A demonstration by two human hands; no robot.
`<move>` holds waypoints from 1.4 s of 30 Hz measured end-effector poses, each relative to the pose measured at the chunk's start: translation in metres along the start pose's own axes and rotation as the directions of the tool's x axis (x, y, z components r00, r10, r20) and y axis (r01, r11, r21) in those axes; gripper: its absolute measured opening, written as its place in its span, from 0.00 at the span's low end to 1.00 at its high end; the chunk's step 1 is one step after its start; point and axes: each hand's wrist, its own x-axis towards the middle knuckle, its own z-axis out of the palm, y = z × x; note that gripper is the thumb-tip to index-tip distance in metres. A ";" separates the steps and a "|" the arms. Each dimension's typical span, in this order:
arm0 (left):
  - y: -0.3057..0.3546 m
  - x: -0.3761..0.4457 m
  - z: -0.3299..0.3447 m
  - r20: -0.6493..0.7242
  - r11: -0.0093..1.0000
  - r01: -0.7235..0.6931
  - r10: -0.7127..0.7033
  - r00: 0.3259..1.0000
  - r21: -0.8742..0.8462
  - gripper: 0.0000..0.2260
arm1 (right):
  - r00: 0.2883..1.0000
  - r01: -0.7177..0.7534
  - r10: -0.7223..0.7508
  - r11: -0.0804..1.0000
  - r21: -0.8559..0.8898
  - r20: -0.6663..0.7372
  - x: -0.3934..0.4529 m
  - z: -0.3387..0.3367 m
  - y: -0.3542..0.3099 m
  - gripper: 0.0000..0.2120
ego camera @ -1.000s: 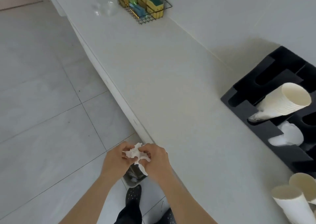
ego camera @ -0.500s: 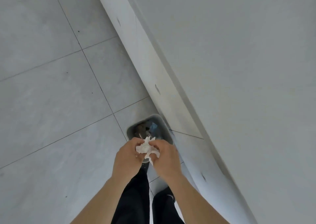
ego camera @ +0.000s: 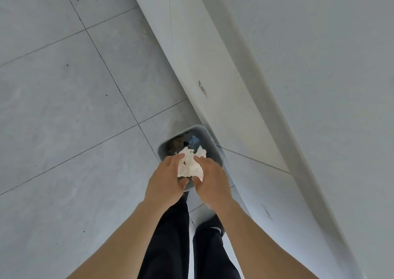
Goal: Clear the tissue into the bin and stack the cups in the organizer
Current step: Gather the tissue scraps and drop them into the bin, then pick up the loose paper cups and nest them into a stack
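A crumpled white tissue (ego camera: 189,166) sits between my two hands, directly over a small grey bin (ego camera: 210,145) on the floor. My left hand (ego camera: 164,180) touches its left side and my right hand (ego camera: 213,182) its right side. On both hands the fingers are stretched forward, thumbs under the tissue, so the grip looks loose. Inside the bin lie brown scraps and a blue piece. No cups or organizer are in view.
The bin stands against the white counter front (ego camera: 213,76), with the counter top (ego camera: 309,65) on the right. Grey floor tiles (ego camera: 74,108) fill the left. My legs in black trousers (ego camera: 170,246) stand just behind the bin.
My view dropped from the counter with cups and organizer down to the floor. Both hands carried the tissue over the bin, and the fingers are now straighter than before.
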 end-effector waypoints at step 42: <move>0.286 -0.135 -0.245 -0.073 0.663 -0.527 0.656 0.751 0.531 0.32 | 0.787 -0.033 -0.158 0.954 -0.297 -0.596 -0.237 -0.320 -0.059 0.25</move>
